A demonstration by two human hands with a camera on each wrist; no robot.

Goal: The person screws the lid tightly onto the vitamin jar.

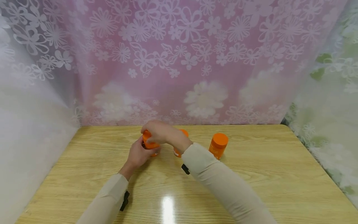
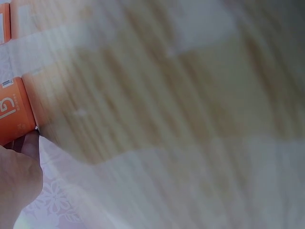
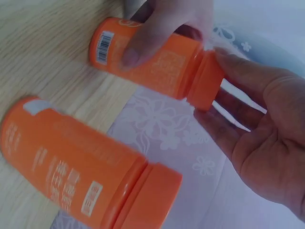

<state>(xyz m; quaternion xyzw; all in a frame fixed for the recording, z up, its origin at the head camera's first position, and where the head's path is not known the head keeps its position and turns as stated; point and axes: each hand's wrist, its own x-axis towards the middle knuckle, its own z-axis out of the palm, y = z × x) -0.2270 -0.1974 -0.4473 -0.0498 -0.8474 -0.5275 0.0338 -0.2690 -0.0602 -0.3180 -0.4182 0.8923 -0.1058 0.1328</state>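
Leftmost on the table, an orange bottle point(image 1: 151, 145) with white print is held by both hands. My left hand point(image 1: 138, 154) grips its body from the left, the thumb lying across the label in the right wrist view. The fingers and thumb of my right hand point(image 1: 160, 133) grip the orange screw cap point(image 3: 208, 80) from above. The cap sits on the bottle's neck. Close to its right stands a second capped orange bottle point(image 3: 71, 160), partly hidden behind my right wrist in the head view.
A third orange bottle point(image 1: 218, 146) stands farther right, partly behind the right sleeve point(image 1: 223, 183). The wood-grain table point(image 1: 260, 174) ends at the back against a pink flowered curtain point(image 1: 179, 68). Pale curtains hang at both sides.
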